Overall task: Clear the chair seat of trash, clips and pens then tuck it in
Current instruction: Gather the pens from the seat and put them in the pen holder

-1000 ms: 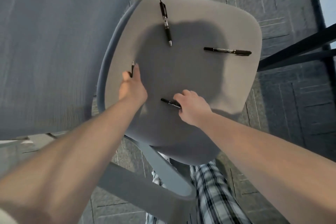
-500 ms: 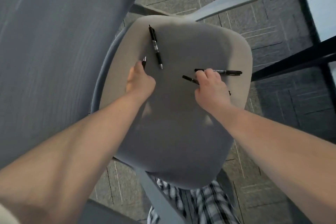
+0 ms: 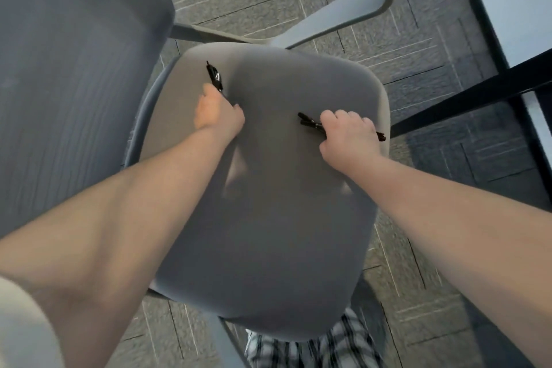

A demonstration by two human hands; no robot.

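Head view is showing the padded grey fabric chair seat (image 3: 268, 218) from above, and everything below is being placed against that seat. Toward its back-left corner, the left hand (image 3: 216, 112) is closing over a black click pen with a pale clip mark (image 3: 214, 76); the fingers are curled narrow around the pen's near end while its far end is sticking out beyond the knuckles, close to the seat surface, so whether it is lifted or lying on the fabric is hard to tell. It cannot be told whether that fist is also hiding something else. Toward the seat's right edge, the right hand (image 3: 348, 136) is bunched tight around a small bundle of slim black pens (image 3: 309, 124), whose tips are poking out on both sides of the fist; two barrels seem to be showing on the inner side, though blur is making the count unsure.

Judging by this, the clearing is nearing its end: nothing loose is lying anywhere else on the seat, and no trash or clips are showing on it. What is left looks like carrying the pens off and setting them down somewhere, then tucking the chair in. Beyond the seat's right edge, the black frame and pale top of a desk (image 3: 507, 3) are showing, well apart from the chair
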